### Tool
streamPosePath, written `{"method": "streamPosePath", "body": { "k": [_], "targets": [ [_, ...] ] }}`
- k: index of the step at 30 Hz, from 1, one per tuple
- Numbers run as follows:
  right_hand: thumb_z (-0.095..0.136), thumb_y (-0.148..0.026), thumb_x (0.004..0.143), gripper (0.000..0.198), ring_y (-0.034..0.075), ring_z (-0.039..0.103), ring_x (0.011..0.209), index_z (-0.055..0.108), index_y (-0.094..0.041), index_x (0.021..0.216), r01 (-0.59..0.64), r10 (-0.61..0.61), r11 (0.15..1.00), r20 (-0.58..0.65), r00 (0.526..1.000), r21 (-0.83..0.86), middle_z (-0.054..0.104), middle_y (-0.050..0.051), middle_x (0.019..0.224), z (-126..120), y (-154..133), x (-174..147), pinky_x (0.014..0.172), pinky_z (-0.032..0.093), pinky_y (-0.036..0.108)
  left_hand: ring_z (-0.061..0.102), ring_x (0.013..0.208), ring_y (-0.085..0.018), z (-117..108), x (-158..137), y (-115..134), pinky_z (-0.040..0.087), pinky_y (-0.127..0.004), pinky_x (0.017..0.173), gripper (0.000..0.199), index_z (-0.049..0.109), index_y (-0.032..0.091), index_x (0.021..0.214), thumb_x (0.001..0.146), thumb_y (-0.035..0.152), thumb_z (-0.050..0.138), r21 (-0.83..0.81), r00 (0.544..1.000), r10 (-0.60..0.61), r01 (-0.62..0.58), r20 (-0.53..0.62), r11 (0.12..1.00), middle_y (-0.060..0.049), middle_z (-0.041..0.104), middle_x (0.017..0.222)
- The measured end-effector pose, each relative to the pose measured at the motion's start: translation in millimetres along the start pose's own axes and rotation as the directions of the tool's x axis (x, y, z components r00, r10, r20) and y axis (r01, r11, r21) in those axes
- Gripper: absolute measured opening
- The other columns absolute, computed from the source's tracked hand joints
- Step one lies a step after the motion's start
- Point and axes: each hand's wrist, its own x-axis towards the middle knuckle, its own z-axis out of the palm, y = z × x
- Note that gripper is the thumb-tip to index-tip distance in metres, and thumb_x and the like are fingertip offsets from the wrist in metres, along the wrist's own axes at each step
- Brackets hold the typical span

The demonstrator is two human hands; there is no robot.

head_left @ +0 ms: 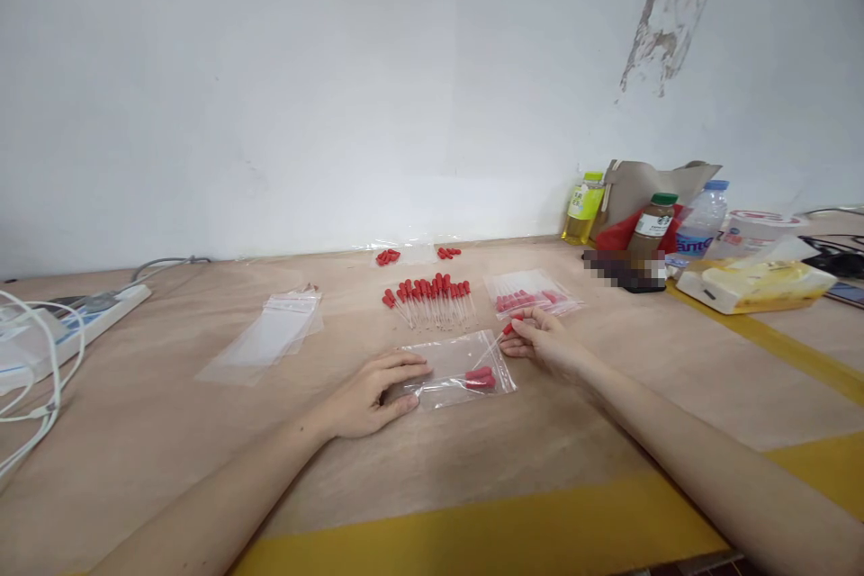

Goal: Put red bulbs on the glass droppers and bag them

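Note:
A clear zip bag (449,360) lies flat on the table in front of me, with droppers (481,377) inside, their red bulbs toward its right end. My left hand (378,391) rests on the bag's left end, fingers stretched out and thumb apart. Between the fingertips of my right hand (536,342) is the red bulb of another dropper (510,327). Its thin clear tube points down-left into the bag's right end. Beyond the bag, several loose red-bulbed droppers (436,290) lie in a row, tubes toward me.
Filled bags of droppers (533,292) lie right of the row; flat zip bags (270,333) lie left. Small red bulbs (388,257) sit near the wall. A power strip (101,319) with cables is far left. Bottles (653,225) and a tissue pack (756,283) stand right.

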Motion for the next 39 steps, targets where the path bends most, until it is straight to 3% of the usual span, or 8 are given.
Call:
{"method": "streamPosePath", "body": {
  "k": [5, 11, 15, 20, 28, 34, 36, 39],
  "targets": [
    [0.066, -0.03, 0.063, 0.023, 0.006, 0.05, 0.046, 0.051, -0.016, 0.072, 0.039, -0.02, 0.959, 0.069, 0.997, -0.281, 0.054, -0.003, 0.055, -20, -11, 2, 0.041, 0.04, 0.018, 0.039, 0.115, -0.021, 1, -1, -1, 0.032, -0.04, 0.097, 0.043, 0.038, 0.025, 0.126, 0.084, 0.032, 0.045, 0.03, 1.0, -0.025, 0.025, 0.002, 0.999, -0.005, 0.045, 0.126],
    [0.066, -0.04, 0.06, 0.032, 0.004, 0.042, 0.041, 0.05, -0.016, 0.073, 0.053, -0.041, 0.956, 0.05, 0.998, -0.289, 0.049, -0.006, 0.052, -27, -11, 5, 0.036, 0.027, 0.017, 0.039, 0.116, -0.021, 0, 0, -1, 0.032, -0.039, 0.098, 0.043, 0.038, 0.025, 0.125, 0.084, 0.033, 0.045, 0.047, 1.0, -0.027, 0.027, 0.009, 0.999, -0.005, 0.044, 0.126],
    [0.068, -0.039, 0.057, 0.036, 0.006, 0.045, 0.043, 0.047, -0.017, 0.077, 0.036, 0.026, 0.925, 0.158, 0.987, -0.377, 0.052, -0.005, 0.056, -17, -12, -3, 0.037, 0.026, 0.017, 0.038, 0.116, -0.021, 1, -1, -2, 0.032, -0.039, 0.098, 0.044, 0.038, 0.025, 0.126, 0.084, 0.033, 0.045, 0.052, 1.0, -0.028, 0.028, 0.008, 0.998, -0.005, 0.044, 0.126],
    [0.068, -0.037, 0.057, 0.032, 0.006, 0.043, 0.049, 0.05, -0.015, 0.07, 0.265, -0.12, 0.863, 0.336, 0.934, -0.43, 0.05, -0.004, 0.057, -7, -5, -5, 0.044, 0.031, 0.019, 0.039, 0.116, -0.021, 0, -1, 0, 0.033, -0.039, 0.097, 0.043, 0.038, 0.024, 0.126, 0.084, 0.034, 0.045, 0.05, 1.0, -0.019, 0.019, 0.007, 0.999, -0.005, 0.045, 0.126],
    [0.067, -0.034, 0.061, 0.021, 0.011, 0.045, 0.062, 0.062, -0.016, 0.069, 0.504, -0.39, 0.65, 0.319, 0.864, -0.569, 0.054, 0.001, 0.07, 3, 15, 5, 0.056, 0.036, 0.023, 0.04, 0.115, -0.021, 2, 0, -2, 0.033, -0.039, 0.097, 0.043, 0.039, 0.024, 0.125, 0.083, 0.034, 0.045, 0.057, 1.0, -0.004, 0.005, -0.01, 0.998, -0.005, 0.046, 0.124],
    [0.055, -0.034, 0.073, 0.022, 0.013, 0.049, 0.071, 0.063, -0.016, 0.063, 0.606, -0.361, 0.599, 0.499, 0.788, -0.523, 0.054, 0.003, 0.076, 4, 10, 3, 0.067, 0.039, 0.025, 0.041, 0.114, -0.02, 2, 1, -2, 0.032, -0.038, 0.097, 0.04, 0.042, 0.025, 0.123, 0.084, 0.031, 0.045, 0.048, 1.0, 0.011, -0.011, -0.002, 0.999, -0.005, 0.047, 0.124],
    [0.055, -0.035, 0.071, 0.023, 0.012, 0.05, 0.069, 0.062, -0.015, 0.061, 0.567, -0.297, 0.652, 0.519, 0.802, -0.503, 0.055, 0.003, 0.074, 0, 4, 2, 0.066, 0.04, 0.025, 0.041, 0.113, -0.02, 2, 2, -2, 0.033, -0.038, 0.097, 0.038, 0.045, 0.025, 0.122, 0.084, 0.03, 0.045, 0.04, 1.0, 0.023, -0.023, 0.003, 0.999, -0.005, 0.047, 0.123],
    [0.055, -0.032, 0.069, 0.018, 0.012, 0.051, 0.062, 0.06, -0.014, 0.067, 0.423, -0.23, 0.701, 0.379, 0.896, -0.574, 0.057, 0.001, 0.066, -5, -8, 8, 0.058, 0.04, 0.023, 0.042, 0.113, -0.02, 2, 2, -2, 0.034, -0.038, 0.096, 0.036, 0.047, 0.025, 0.12, 0.084, 0.03, 0.045, 0.032, 1.0, 0.023, -0.023, 0.002, 0.999, -0.005, 0.047, 0.123]
  ]
}}
